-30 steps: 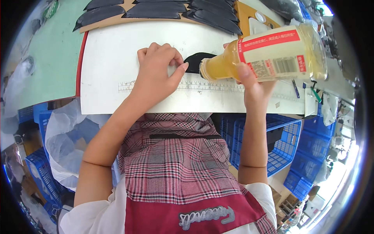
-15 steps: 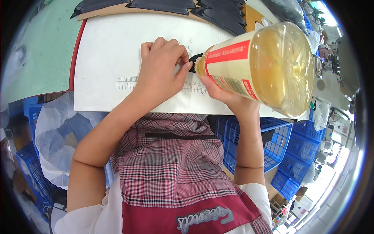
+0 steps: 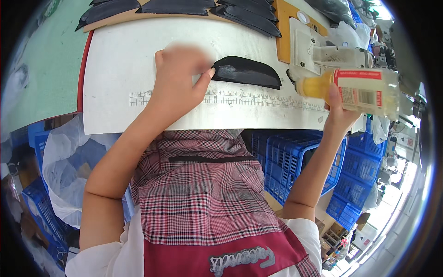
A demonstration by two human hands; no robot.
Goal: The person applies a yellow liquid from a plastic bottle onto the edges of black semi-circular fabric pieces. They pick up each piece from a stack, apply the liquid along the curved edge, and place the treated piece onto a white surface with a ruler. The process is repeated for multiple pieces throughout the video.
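Observation:
A curved black piece (image 3: pixel 244 73), like fabric or leather, lies flat on the white worktop (image 3: pixel 184 121). Part of its surface has a greyish sheen. My left hand (image 3: pixel 177 83) pinches its left tip between thumb and fingers; the fingers are partly blurred. Off to the right, my right hand (image 3: pixel 340 115) grips a clear plastic bottle (image 3: pixel 362 90) with yellowish contents and a red and cream label. The bottle lies nearly sideways in the air, its neck pointing left, apart from the black piece. What is at its mouth is hard to make out.
Several similar black pieces (image 3: pixel 177 5) rest on a brown board along the back. A sewing machine (image 3: pixel 318 51) stands at back right. A printed ruler scale (image 3: pixel 230 99) runs along the worktop. Blue crates (image 3: pixel 295 161) and a plastic-lined bin (image 3: pixel 64 171) sit below the front edge.
My right hand has carried the bottle right, away from the black piece, and turned it more level. The black piece shows fully now. My left hand has shifted slightly left.

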